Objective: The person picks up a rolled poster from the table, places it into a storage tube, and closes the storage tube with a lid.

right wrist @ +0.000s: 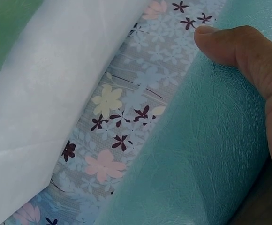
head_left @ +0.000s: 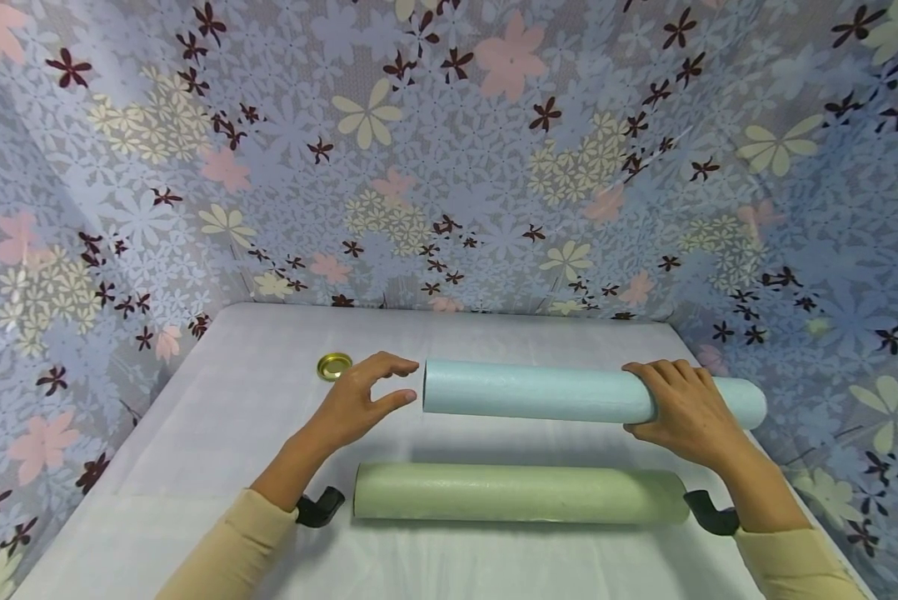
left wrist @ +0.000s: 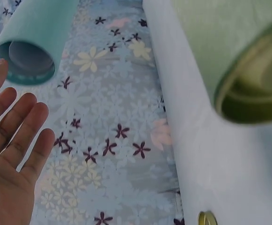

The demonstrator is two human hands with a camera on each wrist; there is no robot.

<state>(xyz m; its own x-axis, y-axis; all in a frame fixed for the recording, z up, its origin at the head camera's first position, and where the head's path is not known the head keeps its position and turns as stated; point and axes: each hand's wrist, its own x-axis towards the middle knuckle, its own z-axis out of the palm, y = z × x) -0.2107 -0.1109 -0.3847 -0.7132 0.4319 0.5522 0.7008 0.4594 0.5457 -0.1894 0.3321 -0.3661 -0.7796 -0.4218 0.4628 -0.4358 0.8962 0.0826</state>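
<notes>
A light blue tube [head_left: 531,392] lies sideways above the table, gripped near its right part by my right hand [head_left: 685,408]. In the right wrist view my thumb [right wrist: 234,44] presses along its finely creased surface. Just off the tube's left end is my left hand [head_left: 355,404], thumb and fingers apart with nothing between them. From the left wrist, the tube's hollow end [left wrist: 26,63] faces the spread fingers [left wrist: 26,124]. A pale green tube [head_left: 520,493] rests on the table nearer to me, its left end hollow too.
A small round gold lid [head_left: 334,367] lies on the white-covered table [head_left: 194,433], behind my left hand. Flowered cloth [head_left: 449,167] hangs behind the table and along both sides. Black curved pieces [head_left: 320,507] stick out by both wrists.
</notes>
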